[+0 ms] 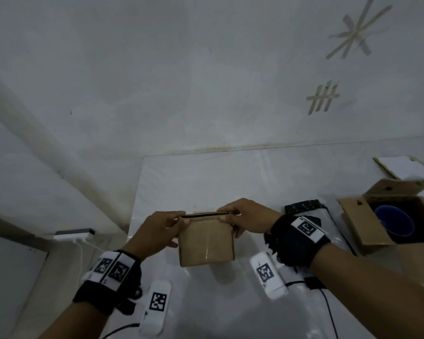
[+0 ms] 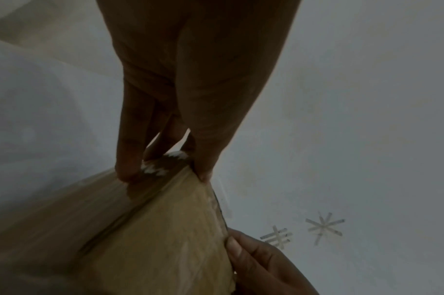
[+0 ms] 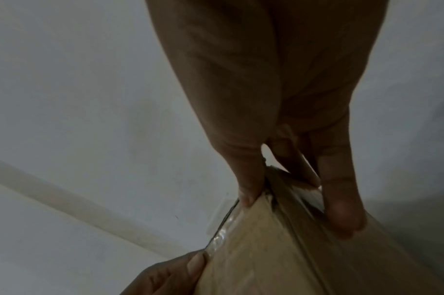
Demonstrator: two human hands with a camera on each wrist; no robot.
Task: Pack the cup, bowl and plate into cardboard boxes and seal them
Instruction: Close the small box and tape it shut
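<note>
Here, from the head view, we hold a small cardboard box (image 1: 206,241) above the white desk (image 1: 206,177), our left hand (image 1: 157,232) at its left top corner and our right hand (image 1: 247,220) at its right top corner. Each grip pinches the upper edge, thumb on the near face and fingers over the far side. A glossy strip of clear tape runs down the middle of the near face. To the right, well apart, a larger open box (image 1: 387,216) stands on the desk with a blue bowl (image 1: 394,223) inside it, flaps still up. We see no cup or plate; whether one is in the small box we cannot tell.

From the left wrist, our left thumb and fingertips (image 2: 126,169) nip the box corner, with the right hand at the other end of the same edge.

From the right wrist, our right thumb and fingertips (image 3: 342,215) clamp the opposite corner, shiny tape lying along the edge between the hands.

We judge that we are sealing the small box. Next we likely press the tape flat, set the box down, then turn to the bowl's box.
</note>
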